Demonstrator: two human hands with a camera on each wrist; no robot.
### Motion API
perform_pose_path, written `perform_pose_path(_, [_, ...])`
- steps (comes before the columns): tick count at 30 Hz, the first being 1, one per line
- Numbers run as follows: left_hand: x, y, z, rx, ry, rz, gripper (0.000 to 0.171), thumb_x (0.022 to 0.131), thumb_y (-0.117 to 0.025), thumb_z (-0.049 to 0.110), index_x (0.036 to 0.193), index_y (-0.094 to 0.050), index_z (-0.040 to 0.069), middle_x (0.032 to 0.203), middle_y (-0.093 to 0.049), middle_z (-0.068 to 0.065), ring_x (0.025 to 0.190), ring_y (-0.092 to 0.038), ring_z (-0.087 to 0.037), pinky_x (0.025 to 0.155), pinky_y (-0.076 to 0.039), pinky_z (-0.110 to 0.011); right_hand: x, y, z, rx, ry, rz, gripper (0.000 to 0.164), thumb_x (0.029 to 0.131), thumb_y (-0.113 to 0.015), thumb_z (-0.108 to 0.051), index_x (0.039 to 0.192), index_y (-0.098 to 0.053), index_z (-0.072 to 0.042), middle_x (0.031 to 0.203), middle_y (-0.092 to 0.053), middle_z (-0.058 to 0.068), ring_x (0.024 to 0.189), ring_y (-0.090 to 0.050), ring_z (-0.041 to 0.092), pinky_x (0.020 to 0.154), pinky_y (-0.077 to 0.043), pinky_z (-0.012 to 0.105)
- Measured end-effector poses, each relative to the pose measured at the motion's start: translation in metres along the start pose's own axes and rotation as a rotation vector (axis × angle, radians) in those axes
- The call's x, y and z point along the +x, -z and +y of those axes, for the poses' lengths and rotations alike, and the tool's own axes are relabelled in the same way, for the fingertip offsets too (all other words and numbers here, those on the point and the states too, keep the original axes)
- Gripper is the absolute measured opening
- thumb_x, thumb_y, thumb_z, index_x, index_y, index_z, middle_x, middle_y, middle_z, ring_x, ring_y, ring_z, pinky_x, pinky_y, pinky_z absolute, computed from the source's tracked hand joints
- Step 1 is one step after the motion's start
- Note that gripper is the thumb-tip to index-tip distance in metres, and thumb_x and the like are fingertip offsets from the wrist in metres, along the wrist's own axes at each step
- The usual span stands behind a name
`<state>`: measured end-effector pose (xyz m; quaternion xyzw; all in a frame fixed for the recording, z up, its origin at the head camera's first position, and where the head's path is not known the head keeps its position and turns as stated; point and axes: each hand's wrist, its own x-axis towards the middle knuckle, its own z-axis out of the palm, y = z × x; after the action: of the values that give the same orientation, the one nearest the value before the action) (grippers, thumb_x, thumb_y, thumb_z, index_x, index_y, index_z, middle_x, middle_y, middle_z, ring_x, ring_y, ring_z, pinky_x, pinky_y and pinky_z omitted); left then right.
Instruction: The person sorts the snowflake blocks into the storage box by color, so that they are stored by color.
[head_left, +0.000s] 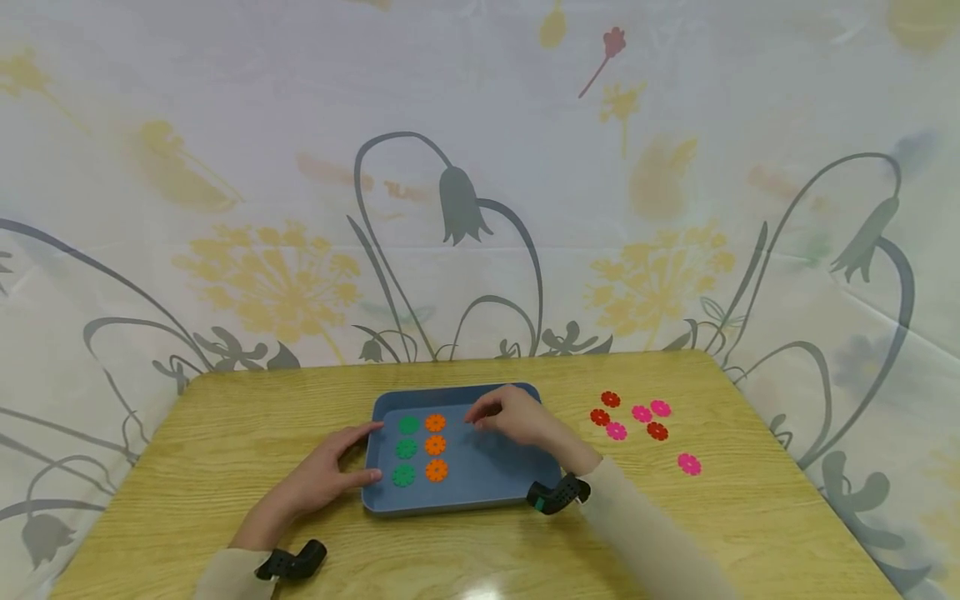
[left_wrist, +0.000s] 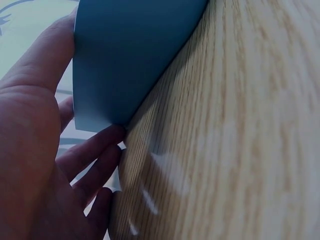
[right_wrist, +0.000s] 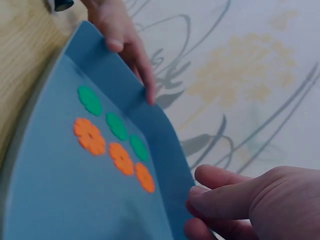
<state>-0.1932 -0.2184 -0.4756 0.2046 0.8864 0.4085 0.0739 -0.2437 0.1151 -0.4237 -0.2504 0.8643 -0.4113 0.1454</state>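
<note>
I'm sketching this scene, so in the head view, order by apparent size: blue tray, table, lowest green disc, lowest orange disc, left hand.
1. Table
2. Blue tray
3. Left hand
4. Lowest green disc and lowest orange disc look alike, so unranked.

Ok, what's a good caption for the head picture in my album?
Three green discs and three orange discs in a blue tray, left hand at its rim, right hand over it.

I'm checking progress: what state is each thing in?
Blue rectangular tray: upright, partly filled
Three green flower-shaped discs: flat in tray, lined up
Three orange flower-shaped discs: flat in tray, lined up
Three red flower-shaped discs: loose on wood-grain table
Four pink flower-shaped discs: loose on table
Left hand: touching tray's edge
Right hand: over tray, grip unclear
</note>
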Motion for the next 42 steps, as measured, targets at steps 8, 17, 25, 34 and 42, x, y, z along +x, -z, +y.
perform_pose_path(8, [0.001,0.001,-0.002,-0.007,-0.015,-0.004,0.074,0.081,-0.068,0.047,0.143,-0.039,0.020,0.145,-0.034,-0.011,0.132,-0.028,-0.037,0.102,-0.024,-0.058,-0.016,0.030,0.016,-0.014,-0.020,0.208,0.022,0.090,-0.059,-0.002,0.099,-0.072,-0.017,0.101,-0.065,-0.004,0.093,-0.060,0.014,0.078,-0.050,0.034])
perform_pose_path(17, [0.000,0.000,0.000,-0.028,-0.031,-0.006,0.070,0.082,-0.069,0.043,0.142,-0.040,0.022,0.144,-0.036,-0.011,0.132,-0.028,-0.037,0.102,-0.024,-0.058,-0.058,0.055,0.067,-0.061,-0.068,0.402,0.022,0.091,-0.056,0.001,0.104,-0.071,-0.010,0.106,-0.064,0.004,0.098,-0.059,0.025,0.075,-0.050,0.038])
perform_pose_path(25, [0.000,0.000,0.001,-0.028,-0.033,0.004,0.070,0.081,-0.070,0.041,0.142,-0.041,0.023,0.144,-0.037,-0.010,0.132,-0.029,-0.036,0.102,-0.025,-0.058,-0.093,0.067,0.104,0.016,-0.217,0.434,0.022,0.091,-0.055,-0.001,0.111,-0.065,-0.005,0.110,-0.060,0.015,0.076,-0.058,0.026,0.054,-0.048,0.030])
perform_pose_path(34, [0.000,0.000,0.002,-0.024,-0.023,0.007,0.070,0.081,-0.071,0.041,0.142,-0.041,0.023,0.144,-0.036,-0.011,0.131,-0.029,-0.038,0.101,-0.024,-0.059,-0.115,0.072,0.124,-0.092,-0.193,0.445,0.022,0.087,-0.065,-0.007,0.109,-0.065,-0.004,0.101,-0.064,0.009,0.086,-0.060,0.023,0.068,-0.050,0.031])
perform_pose_path(42, [0.000,-0.001,0.000,0.005,0.001,0.004,0.074,0.081,-0.068,0.048,0.143,-0.039,0.022,0.145,-0.035,-0.010,0.132,-0.028,-0.037,0.102,-0.024,-0.058,-0.111,0.073,0.125,-0.159,-0.213,0.453,0.030,0.086,-0.069,-0.016,0.113,-0.064,-0.003,0.098,-0.064,0.007,0.085,-0.060,0.022,0.072,-0.048,0.035])
